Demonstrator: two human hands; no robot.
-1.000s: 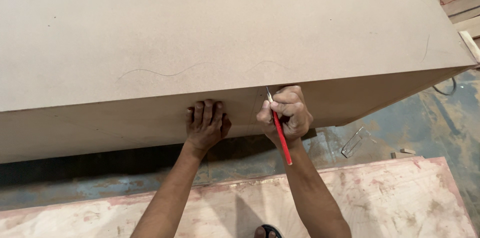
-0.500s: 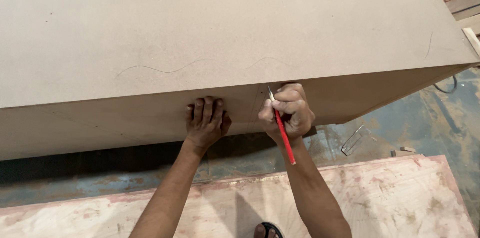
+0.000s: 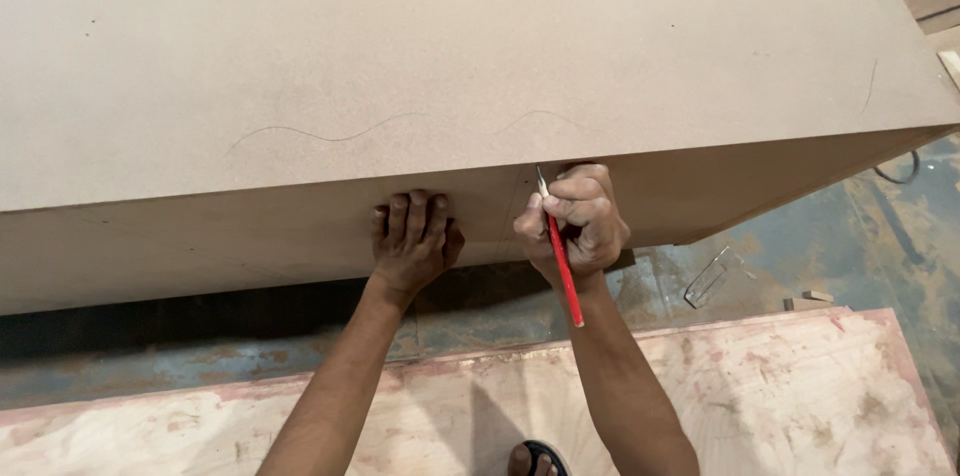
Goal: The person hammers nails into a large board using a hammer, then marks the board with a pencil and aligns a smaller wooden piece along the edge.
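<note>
A large brown fibreboard box (image 3: 450, 56) fills the upper view, with a thin wavy pencil line on its top. My left hand (image 3: 412, 239) lies flat against its front face, fingers together and pointing up. My right hand (image 3: 575, 221) is closed around a red pencil (image 3: 558, 256), whose tip touches the front face just under the top edge. Faint straight pencil lines show on the face between the two hands.
A pale, pink-stained plywood sheet (image 3: 760, 396) lies on the floor below my arms. The grey-blue floor (image 3: 820, 246) holds a clear plastic piece (image 3: 710, 276) and a small wood offcut (image 3: 815, 297). A sandalled toe (image 3: 530, 458) shows at the bottom edge. Boards lie at the top right.
Both hands stay in nearly the same place on the front face. The pencil tip has shifted only slightly near the top edge.
</note>
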